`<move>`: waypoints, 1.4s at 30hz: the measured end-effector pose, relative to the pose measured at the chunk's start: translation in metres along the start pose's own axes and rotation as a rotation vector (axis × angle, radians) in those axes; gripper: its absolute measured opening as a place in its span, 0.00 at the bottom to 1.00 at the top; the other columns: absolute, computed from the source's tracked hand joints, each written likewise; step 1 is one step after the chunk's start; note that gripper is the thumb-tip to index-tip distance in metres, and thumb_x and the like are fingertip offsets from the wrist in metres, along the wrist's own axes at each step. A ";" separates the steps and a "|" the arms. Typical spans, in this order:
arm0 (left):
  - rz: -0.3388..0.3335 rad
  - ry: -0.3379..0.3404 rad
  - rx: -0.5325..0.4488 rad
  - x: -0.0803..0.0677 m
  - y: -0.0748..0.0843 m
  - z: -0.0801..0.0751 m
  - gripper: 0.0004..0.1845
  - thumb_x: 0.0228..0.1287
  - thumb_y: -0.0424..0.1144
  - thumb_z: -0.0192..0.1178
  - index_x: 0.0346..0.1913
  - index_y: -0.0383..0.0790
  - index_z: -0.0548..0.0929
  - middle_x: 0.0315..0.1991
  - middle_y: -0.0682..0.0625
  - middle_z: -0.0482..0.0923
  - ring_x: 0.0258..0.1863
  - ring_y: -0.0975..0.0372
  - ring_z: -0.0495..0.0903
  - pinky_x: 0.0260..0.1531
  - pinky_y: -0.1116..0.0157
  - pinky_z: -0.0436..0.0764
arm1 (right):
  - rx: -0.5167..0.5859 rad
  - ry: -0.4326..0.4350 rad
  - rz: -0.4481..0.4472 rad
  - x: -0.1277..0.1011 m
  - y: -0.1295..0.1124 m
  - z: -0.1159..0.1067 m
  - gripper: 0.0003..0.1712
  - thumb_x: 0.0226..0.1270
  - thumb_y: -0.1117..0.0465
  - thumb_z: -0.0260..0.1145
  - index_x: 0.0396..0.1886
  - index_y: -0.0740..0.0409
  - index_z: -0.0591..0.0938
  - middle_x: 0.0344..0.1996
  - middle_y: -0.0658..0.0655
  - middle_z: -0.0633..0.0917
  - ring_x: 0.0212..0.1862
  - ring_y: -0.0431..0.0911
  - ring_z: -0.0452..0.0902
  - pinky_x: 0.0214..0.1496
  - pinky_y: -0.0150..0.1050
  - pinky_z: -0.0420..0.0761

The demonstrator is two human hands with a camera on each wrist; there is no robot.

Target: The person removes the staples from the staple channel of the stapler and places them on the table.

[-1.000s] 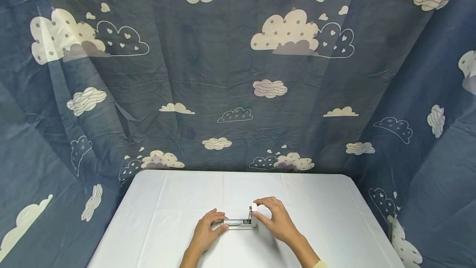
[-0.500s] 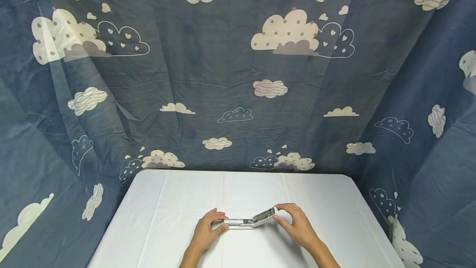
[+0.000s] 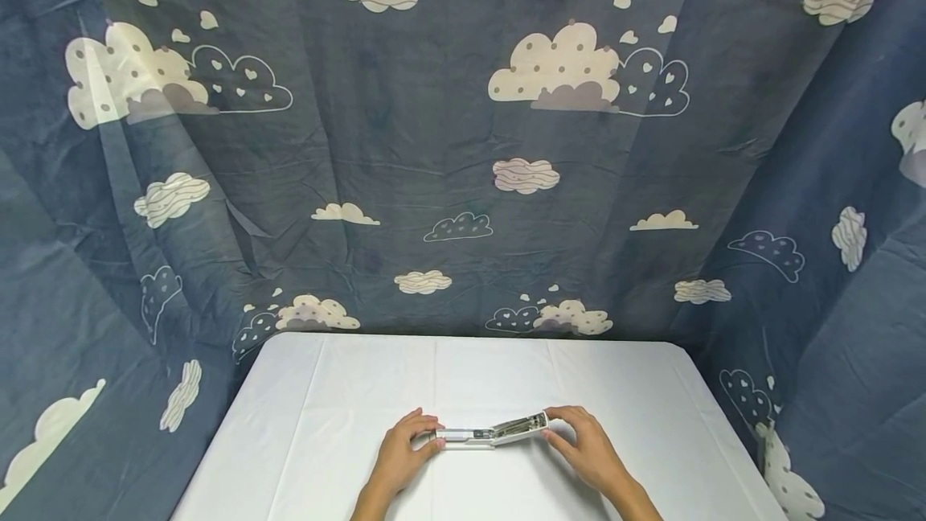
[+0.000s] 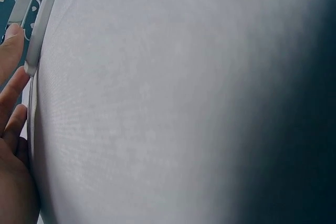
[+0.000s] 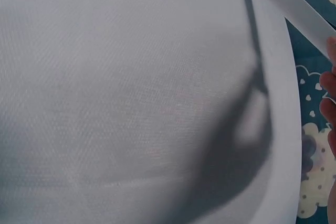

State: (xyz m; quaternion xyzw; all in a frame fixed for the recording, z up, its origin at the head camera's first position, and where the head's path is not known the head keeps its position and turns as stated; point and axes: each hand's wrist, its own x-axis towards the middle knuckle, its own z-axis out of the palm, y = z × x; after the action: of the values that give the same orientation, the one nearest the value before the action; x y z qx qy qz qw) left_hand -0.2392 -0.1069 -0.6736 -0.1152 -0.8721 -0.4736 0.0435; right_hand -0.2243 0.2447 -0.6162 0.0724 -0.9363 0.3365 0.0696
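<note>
A white stapler [image 3: 473, 434] lies unfolded on the table, its base along the tabletop and its top arm [image 3: 519, 428] swung over to the right, inner metal side facing up. My left hand [image 3: 402, 447] pinches the base's left end between thumb and fingers; in the left wrist view the thumb and fingertips hold the end of the base [image 4: 35, 45]. My right hand [image 3: 589, 450] pinches the free end of the top arm, which slants up from the hinge. The right wrist view shows the arm's smooth outer side [image 5: 296, 11] raised off the table, with fingertips at its end.
The white-covered table [image 3: 347, 376] extends behind and to both sides of the hands. A dark blue curtain [image 3: 434, 127] printed with clouds stands around its back and sides. Shadows of the right hand and stapler fall on the tabletop.
The stapler's top arm has swung from upright over to the right and lower, with my right hand moving right along with it. My left hand stays on the base.
</note>
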 end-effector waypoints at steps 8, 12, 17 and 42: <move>-0.014 -0.008 -0.014 0.000 -0.002 0.000 0.15 0.59 0.51 0.74 0.47 0.53 0.90 0.56 0.54 0.87 0.71 0.44 0.73 0.71 0.35 0.66 | -0.014 -0.029 0.031 -0.003 0.006 0.004 0.21 0.66 0.51 0.75 0.56 0.51 0.85 0.51 0.48 0.88 0.61 0.51 0.80 0.69 0.59 0.75; -0.021 -0.015 -0.025 0.000 -0.001 0.000 0.15 0.59 0.52 0.74 0.47 0.53 0.90 0.56 0.54 0.87 0.72 0.43 0.72 0.70 0.34 0.66 | -0.030 -0.047 0.076 -0.004 0.007 0.007 0.21 0.65 0.53 0.75 0.56 0.52 0.85 0.51 0.49 0.88 0.62 0.52 0.80 0.70 0.59 0.74; -0.026 -0.018 -0.019 -0.001 -0.001 0.001 0.18 0.59 0.52 0.74 0.52 0.56 0.88 0.59 0.55 0.86 0.72 0.43 0.72 0.70 0.33 0.66 | -0.031 -0.051 0.111 -0.003 0.008 0.010 0.21 0.65 0.53 0.75 0.56 0.52 0.84 0.51 0.50 0.88 0.62 0.53 0.80 0.72 0.61 0.73; -0.040 0.022 0.002 0.004 0.005 0.009 0.11 0.60 0.54 0.73 0.46 0.64 0.90 0.61 0.48 0.85 0.69 0.44 0.75 0.67 0.30 0.65 | -0.024 -0.014 0.036 -0.001 0.011 0.007 0.21 0.65 0.52 0.76 0.56 0.50 0.85 0.50 0.48 0.88 0.59 0.51 0.82 0.67 0.57 0.77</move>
State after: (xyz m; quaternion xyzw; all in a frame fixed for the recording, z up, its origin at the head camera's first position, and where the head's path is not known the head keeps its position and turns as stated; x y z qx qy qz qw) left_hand -0.2417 -0.0963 -0.6742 -0.0925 -0.8741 -0.4748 0.0438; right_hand -0.2257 0.2481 -0.6287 0.0572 -0.9419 0.3260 0.0578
